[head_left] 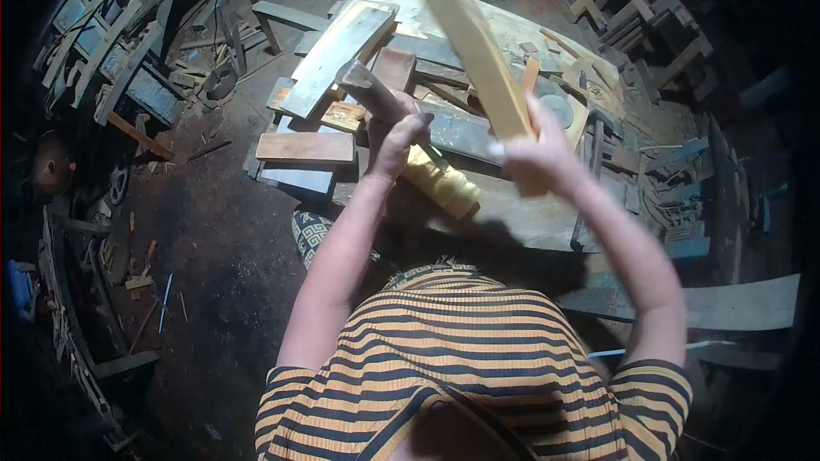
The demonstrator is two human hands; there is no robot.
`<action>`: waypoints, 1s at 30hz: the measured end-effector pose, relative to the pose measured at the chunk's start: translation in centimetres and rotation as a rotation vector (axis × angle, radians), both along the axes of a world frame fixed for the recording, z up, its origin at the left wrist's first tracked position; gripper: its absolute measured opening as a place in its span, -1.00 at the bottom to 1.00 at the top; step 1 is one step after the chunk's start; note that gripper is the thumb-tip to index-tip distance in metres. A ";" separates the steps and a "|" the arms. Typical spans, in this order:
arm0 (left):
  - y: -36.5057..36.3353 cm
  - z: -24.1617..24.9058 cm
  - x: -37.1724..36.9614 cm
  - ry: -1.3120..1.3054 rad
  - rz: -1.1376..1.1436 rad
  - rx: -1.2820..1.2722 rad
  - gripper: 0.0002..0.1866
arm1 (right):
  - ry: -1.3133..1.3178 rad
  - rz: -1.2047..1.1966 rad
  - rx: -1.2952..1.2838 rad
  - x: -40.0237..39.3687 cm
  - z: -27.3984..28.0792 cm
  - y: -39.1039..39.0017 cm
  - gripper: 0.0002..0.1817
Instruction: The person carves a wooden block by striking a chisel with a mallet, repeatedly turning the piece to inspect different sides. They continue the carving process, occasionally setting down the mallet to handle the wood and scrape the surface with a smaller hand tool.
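Observation:
My left hand (393, 143) is wrapped round the thick dark wooden handle of a chisel (369, 90). Its narrow blade points down and right, to a yellow carved piece of wood (451, 188) with rounded ridges; whether the edge touches is hard to tell. My right hand (547, 154), slightly blurred, grips the near end of a long pale wooden bar (478, 43). The bar is raised and slants up and away, its far end smeared by motion. The yellow piece lies at the near edge of a low workbench (521, 218).
Boards (337, 60) and a short wooden block (305, 147) lie on the bench's left side. A metal clamp (589, 179) stands at its right. Scrap wood (128, 60) is piled on the left, and wooden frames (632, 8) stand at the back right.

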State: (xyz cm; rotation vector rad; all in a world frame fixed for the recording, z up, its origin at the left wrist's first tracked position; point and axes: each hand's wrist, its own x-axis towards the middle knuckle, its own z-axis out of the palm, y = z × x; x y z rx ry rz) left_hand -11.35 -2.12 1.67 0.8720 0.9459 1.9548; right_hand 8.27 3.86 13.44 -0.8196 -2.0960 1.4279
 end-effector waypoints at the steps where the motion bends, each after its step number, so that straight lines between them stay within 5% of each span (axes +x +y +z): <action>1: 0.0 0.2 0.2 0.022 -0.027 0.054 -0.80 | 0.063 -0.034 -0.291 1.1 -1.0 -1.9 -0.26; 7: -0.3 0.7 0.8 0.120 -0.179 0.133 -0.76 | 0.358 -0.196 -0.959 3.4 -14.4 -5.1 -0.40; 14: -2.7 2.7 3.3 0.569 -0.453 0.191 -0.72 | 0.513 -0.135 -0.988 3.6 -17.0 -4.8 -0.41; 15: -3.6 4.1 4.0 0.447 -0.465 0.201 -0.71 | 0.517 -0.137 -0.989 3.5 -16.7 -4.8 -0.41; 21: -3.3 5.4 1.6 0.140 -0.196 0.305 -0.75 | 0.463 -0.126 -0.899 3.9 -16.0 -5.1 -0.41; 30: -1.9 1.4 3.7 0.383 -0.054 0.126 -0.76 | 0.448 -0.146 -0.840 4.1 -15.9 -5.4 -0.37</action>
